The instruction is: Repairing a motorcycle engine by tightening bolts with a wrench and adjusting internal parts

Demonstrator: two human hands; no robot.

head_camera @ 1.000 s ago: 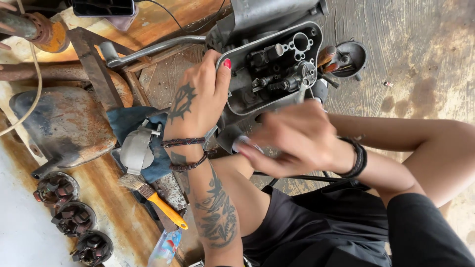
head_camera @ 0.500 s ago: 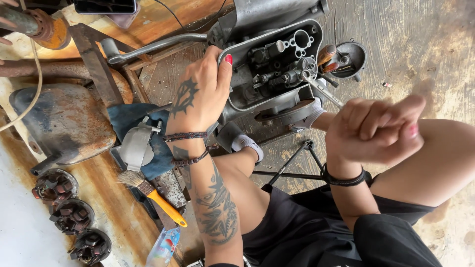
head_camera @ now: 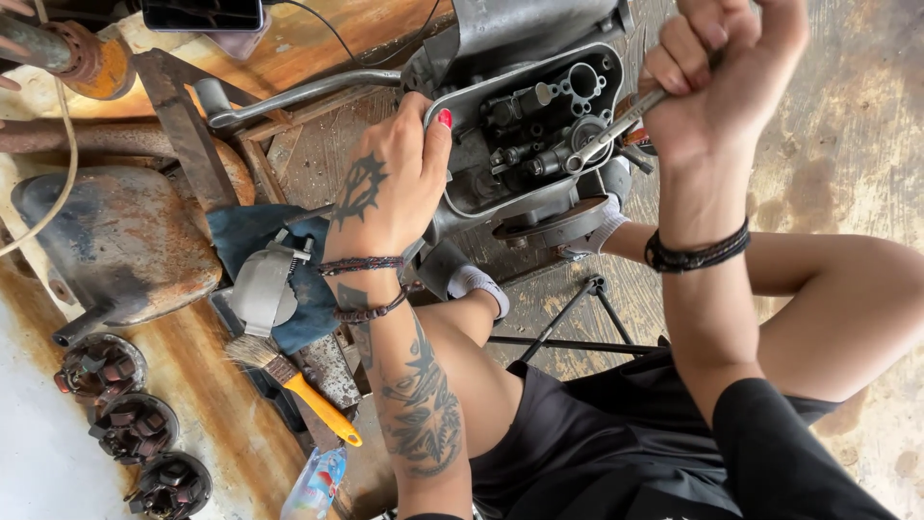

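The open grey metal engine casing (head_camera: 539,135), its cover already off and dark gears and fittings bared, sits at the top centre above the person's knees. A silver ring spanner (head_camera: 616,130) is seated on a fitting inside, so at least that fastener is not yet out. The right hand (head_camera: 717,82) is closed tight round its shaft; the left hand (head_camera: 390,193) lies flat, fingers spread, bracing the casing's rim. The spanner's far end is hidden in the fist. A yellow-handled brush (head_camera: 294,385) lies nearby.
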